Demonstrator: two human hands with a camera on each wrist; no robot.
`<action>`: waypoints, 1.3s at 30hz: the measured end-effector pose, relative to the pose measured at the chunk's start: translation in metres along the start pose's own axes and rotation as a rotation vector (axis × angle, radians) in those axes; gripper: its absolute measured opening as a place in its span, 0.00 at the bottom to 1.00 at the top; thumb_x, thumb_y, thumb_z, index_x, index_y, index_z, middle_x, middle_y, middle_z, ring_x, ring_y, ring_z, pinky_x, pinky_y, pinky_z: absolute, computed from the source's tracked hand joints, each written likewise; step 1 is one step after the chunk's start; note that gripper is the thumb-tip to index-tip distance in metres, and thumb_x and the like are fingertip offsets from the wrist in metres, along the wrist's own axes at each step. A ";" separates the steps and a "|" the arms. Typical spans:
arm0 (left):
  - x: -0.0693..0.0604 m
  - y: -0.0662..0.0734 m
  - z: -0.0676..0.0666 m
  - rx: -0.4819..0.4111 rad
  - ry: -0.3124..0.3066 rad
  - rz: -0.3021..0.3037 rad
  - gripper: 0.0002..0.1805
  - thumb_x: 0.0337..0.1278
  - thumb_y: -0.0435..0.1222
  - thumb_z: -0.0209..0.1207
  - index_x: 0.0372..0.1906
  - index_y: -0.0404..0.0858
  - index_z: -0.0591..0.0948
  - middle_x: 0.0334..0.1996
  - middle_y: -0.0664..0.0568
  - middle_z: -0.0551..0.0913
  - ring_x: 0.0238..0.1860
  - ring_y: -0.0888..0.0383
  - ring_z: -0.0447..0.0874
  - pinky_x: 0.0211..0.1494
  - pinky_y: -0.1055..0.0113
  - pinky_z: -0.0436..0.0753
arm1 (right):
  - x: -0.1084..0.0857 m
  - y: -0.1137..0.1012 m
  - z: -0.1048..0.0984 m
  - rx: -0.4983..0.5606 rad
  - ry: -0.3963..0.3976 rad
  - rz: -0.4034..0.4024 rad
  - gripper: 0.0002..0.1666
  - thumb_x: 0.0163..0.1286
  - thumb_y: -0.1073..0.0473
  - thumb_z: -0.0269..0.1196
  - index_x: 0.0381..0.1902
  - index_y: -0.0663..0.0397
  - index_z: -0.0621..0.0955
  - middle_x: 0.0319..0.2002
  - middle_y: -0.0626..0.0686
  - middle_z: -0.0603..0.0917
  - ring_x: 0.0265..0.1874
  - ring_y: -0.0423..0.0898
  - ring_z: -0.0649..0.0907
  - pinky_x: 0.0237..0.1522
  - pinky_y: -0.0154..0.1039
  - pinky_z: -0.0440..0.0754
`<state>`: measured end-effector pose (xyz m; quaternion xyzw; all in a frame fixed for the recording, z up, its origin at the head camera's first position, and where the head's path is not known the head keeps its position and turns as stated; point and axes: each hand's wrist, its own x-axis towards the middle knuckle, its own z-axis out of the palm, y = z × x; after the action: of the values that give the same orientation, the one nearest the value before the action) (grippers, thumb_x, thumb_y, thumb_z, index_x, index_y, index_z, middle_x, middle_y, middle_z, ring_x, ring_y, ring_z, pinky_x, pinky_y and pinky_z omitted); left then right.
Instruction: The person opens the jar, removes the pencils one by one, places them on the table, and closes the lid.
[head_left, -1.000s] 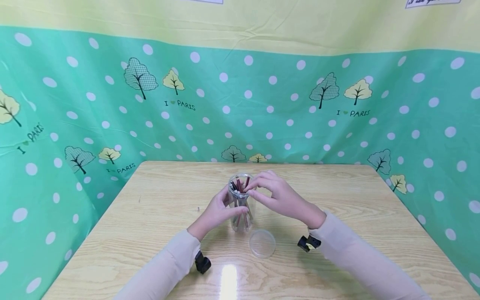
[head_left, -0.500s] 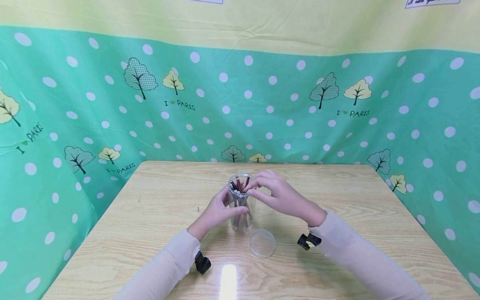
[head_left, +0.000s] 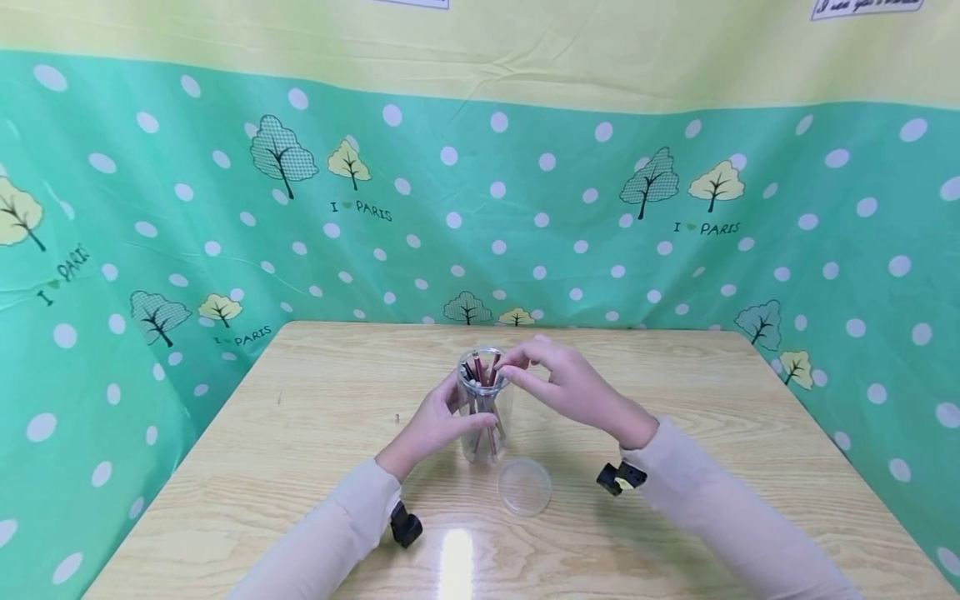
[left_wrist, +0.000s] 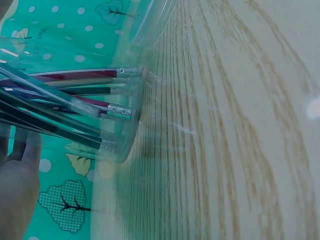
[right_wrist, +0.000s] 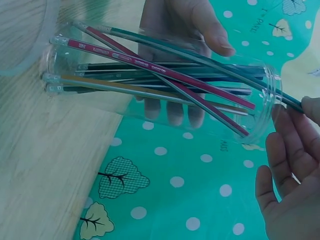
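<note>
A clear plastic jar [head_left: 480, 454] stands upright on the table, with several pencils inside. My left hand [head_left: 437, 423] grips its side, thumb at the front and fingers behind. At the jar's mouth, my right hand [head_left: 567, 385] pinches the end of a dark green pencil [right_wrist: 210, 61] between thumb and fingers. Most of that pencil lies inside the jar, its ferrule end near the bottom. Red pencils [right_wrist: 117, 54], a gold pencil [right_wrist: 127, 91] and dark ones lean around it. In front of the jar, a round translucent lid [head_left: 524, 487] lies flat.
The wooden table [head_left: 300, 500] runs back to a green dotted curtain [head_left: 420, 242]. A tiny fragment [head_left: 397, 417] lies left of the jar. Each wrist carries a small black camera [head_left: 405, 525].
My right hand has risen slightly and shifted right at the jar's mouth. The left hand, jar and lid have stayed in place.
</note>
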<state>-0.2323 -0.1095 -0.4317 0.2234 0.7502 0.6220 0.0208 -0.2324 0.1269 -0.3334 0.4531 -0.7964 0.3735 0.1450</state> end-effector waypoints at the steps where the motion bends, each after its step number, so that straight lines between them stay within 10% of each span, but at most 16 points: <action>1: 0.000 0.000 0.000 0.001 0.000 -0.003 0.46 0.53 0.37 0.74 0.76 0.42 0.64 0.67 0.49 0.74 0.68 0.49 0.71 0.73 0.51 0.66 | 0.001 -0.001 -0.002 -0.001 0.010 0.000 0.05 0.72 0.61 0.64 0.44 0.50 0.85 0.36 0.42 0.83 0.39 0.39 0.80 0.44 0.39 0.82; 39: -0.003 0.000 0.001 -0.006 0.011 -0.052 0.49 0.52 0.40 0.75 0.78 0.49 0.61 0.69 0.48 0.72 0.71 0.49 0.67 0.74 0.57 0.64 | 0.009 -0.021 -0.066 0.011 0.369 -0.136 0.12 0.65 0.77 0.63 0.44 0.62 0.84 0.32 0.50 0.85 0.29 0.41 0.80 0.34 0.29 0.79</action>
<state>-0.2297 -0.1095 -0.4330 0.2003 0.7539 0.6248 0.0333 -0.2277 0.1627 -0.2736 0.4303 -0.7219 0.4439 0.3108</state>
